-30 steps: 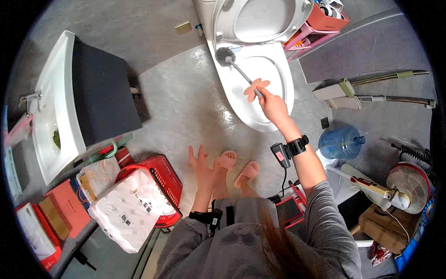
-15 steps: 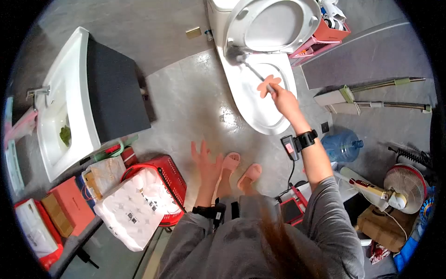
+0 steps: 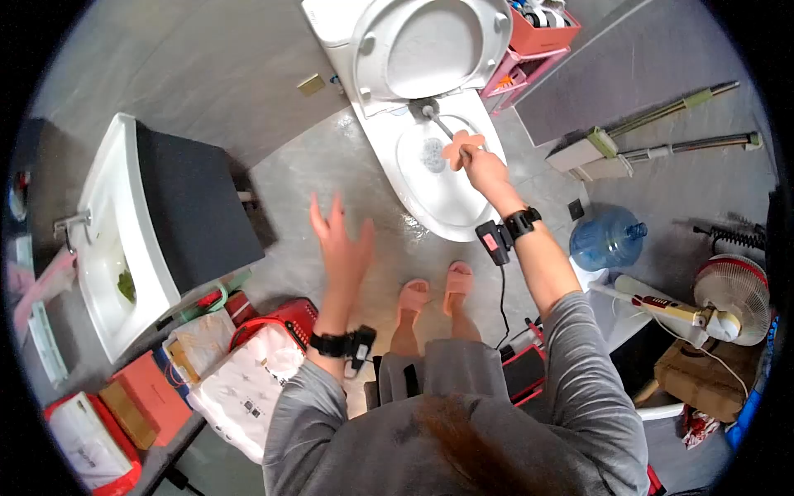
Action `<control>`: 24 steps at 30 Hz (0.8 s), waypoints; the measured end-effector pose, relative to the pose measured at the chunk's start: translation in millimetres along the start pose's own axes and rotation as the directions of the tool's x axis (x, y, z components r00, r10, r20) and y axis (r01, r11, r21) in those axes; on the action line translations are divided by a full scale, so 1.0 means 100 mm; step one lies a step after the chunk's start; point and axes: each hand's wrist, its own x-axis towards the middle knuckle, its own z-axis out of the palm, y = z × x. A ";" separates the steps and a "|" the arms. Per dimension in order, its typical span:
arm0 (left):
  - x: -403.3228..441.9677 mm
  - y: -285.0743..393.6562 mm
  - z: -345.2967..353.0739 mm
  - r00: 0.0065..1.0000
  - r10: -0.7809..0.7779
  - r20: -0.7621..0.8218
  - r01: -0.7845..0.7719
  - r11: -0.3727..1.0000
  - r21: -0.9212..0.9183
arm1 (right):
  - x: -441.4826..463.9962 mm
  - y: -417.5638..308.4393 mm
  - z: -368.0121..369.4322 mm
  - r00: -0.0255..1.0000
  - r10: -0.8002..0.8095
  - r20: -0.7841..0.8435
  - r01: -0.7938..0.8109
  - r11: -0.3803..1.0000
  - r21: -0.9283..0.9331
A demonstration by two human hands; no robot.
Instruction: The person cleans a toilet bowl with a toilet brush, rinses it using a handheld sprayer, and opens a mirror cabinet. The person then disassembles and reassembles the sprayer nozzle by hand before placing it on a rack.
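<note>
My right hand [image 3: 485,172] is wrapped round the handle of a toilet brush [image 3: 443,126], just below its pink flower-shaped guard [image 3: 456,154]. The brush's grey head [image 3: 427,108] is at the back edge of the white toilet bowl [image 3: 407,178], near the lid hinge; whether it touches cannot be told. Bubbly water shows in the bowl. The toilet lid [image 3: 435,51] stands raised. My left hand [image 3: 341,248], slightly blurred, is held in the air left of the toilet with fingers spread and nothing in it.
A white washbasin [image 3: 153,289] on a dark cabinet stands left. Below it are a red basket [image 3: 299,316] and a white packaged bundle [image 3: 248,384]. A pink rack [image 3: 529,70] is beside the toilet. On the right are mops [image 3: 662,124], a blue water bottle [image 3: 608,237] and a fan [image 3: 731,298].
My view has shifted, and the toilet appears further left. My left hand has risen forward, away from my body. The brush head stays near the back of the bowl, and bubbly water now shows.
</note>
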 end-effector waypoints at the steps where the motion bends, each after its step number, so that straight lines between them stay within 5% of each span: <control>1: 0.21 0.08 0.03 0.996 0.077 -0.044 -0.076 0.997 0.016 | 0.01 0.10 0.02 1.000 0.009 0.005 -0.009 1.000 0.018; 5: 0.87 0.52 0.03 0.980 0.199 0.017 -0.199 0.969 0.147 | -0.01 0.54 -0.12 0.997 0.052 -0.057 -0.045 0.992 0.118; 7: 1.13 0.64 0.10 0.966 0.253 0.049 -0.258 0.937 0.237 | -0.11 0.42 -0.36 0.989 -0.098 0.110 0.028 0.857 0.515; 8: 1.31 0.67 0.16 0.936 0.346 0.060 -0.341 0.855 0.391 | -0.18 0.20 -0.47 0.987 -0.091 0.132 0.046 0.949 0.311; 9: 1.51 0.71 0.22 0.895 0.438 0.083 -0.412 0.740 0.533 | -0.33 0.01 -0.60 0.983 -0.119 0.137 0.042 0.886 0.461; 11: 1.89 0.78 0.30 0.881 0.465 0.087 -0.394 0.620 0.679 | -0.06 0.21 0.27 0.986 -0.165 0.002 0.165 0.985 0.048; 13: 2.22 0.84 0.34 0.883 0.459 0.096 -0.341 0.488 0.804 | -0.07 0.38 0.12 0.991 -0.132 0.006 0.130 0.986 0.100; 14: 2.34 0.88 0.33 0.880 0.467 0.088 -0.327 0.460 0.826 | -0.09 0.48 0.04 0.995 -0.102 0.006 0.100 0.984 0.146; 15: 2.45 0.90 0.32 0.877 0.471 0.092 -0.330 0.454 0.827 | -0.08 0.62 0.01 0.991 -0.123 -0.049 0.122 0.701 0.703; 17: 2.59 0.96 0.35 0.849 0.520 0.095 -0.323 0.367 0.872 | -0.06 0.64 -0.32 0.949 -0.193 0.251 -0.043 0.707 0.706; 20: 2.70 1.02 0.44 0.827 0.553 0.099 -0.352 0.373 0.858 | -0.20 0.47 -0.26 0.976 -0.148 0.161 -0.040 0.602 0.798; 24: 2.83 1.03 0.46 0.813 0.573 0.105 -0.372 0.373 0.850 | -0.32 0.65 -0.39 0.985 -0.128 0.119 0.038 0.823 0.567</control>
